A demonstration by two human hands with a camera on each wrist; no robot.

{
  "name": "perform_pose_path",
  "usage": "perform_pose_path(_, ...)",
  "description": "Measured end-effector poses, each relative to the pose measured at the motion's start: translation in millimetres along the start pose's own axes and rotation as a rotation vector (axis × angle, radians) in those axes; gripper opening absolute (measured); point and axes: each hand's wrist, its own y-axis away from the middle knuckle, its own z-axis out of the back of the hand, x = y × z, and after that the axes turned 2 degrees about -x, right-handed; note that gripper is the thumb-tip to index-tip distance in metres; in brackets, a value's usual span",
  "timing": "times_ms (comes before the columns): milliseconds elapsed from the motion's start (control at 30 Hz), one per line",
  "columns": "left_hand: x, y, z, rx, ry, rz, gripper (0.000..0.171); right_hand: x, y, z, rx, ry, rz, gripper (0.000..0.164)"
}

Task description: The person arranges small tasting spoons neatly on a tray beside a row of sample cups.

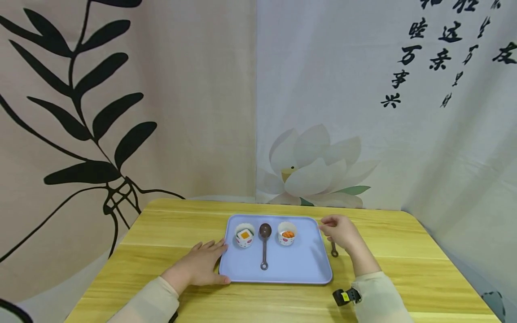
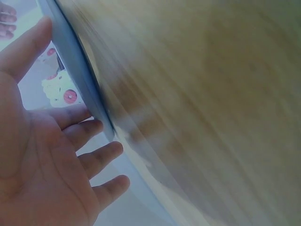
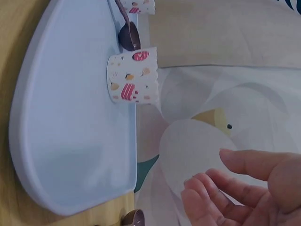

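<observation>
A pale blue tray [image 1: 299, 271] lies on the table. My left hand [image 1: 203, 264] rests against its left edge, thumb and fingers spread. On the tray, a brown spoon [image 1: 264, 251] lies between two patterned paper cups. The left paper cup [image 1: 244, 242] has a white piece with an orange-yellow square; the right paper cup [image 1: 286, 241] has orange pieces. My right hand [image 1: 341, 231] hovers by the tray's right edge over a second brown spoon [image 1: 334, 252], mostly hidden beneath it. In the right wrist view, my right hand [image 3: 235, 193] holds nothing, thumb apart from the loosely bent fingers.
The yellow wood-grain table [image 1: 412, 264] extends around the tray. Behind it hangs a curtain [image 1: 202, 112] with printed leaves, a lotus and black characters. A black device [image 1: 346, 296] is strapped to my right wrist.
</observation>
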Motion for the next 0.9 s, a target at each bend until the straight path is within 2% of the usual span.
perform_pose_path(400, -3.6, 4.1, 4.1, -0.005, 0.014, 0.004, 0.101, -20.1, -12.8, 7.3, 0.011, -0.067, -0.044, 0.034)
perform_pose_path(900, 8.2, -6.8, 9.7, 0.005, 0.015, -0.013, 0.101, -41.2, -37.8, 4.9, -0.049, -0.062, -0.121, 0.028)
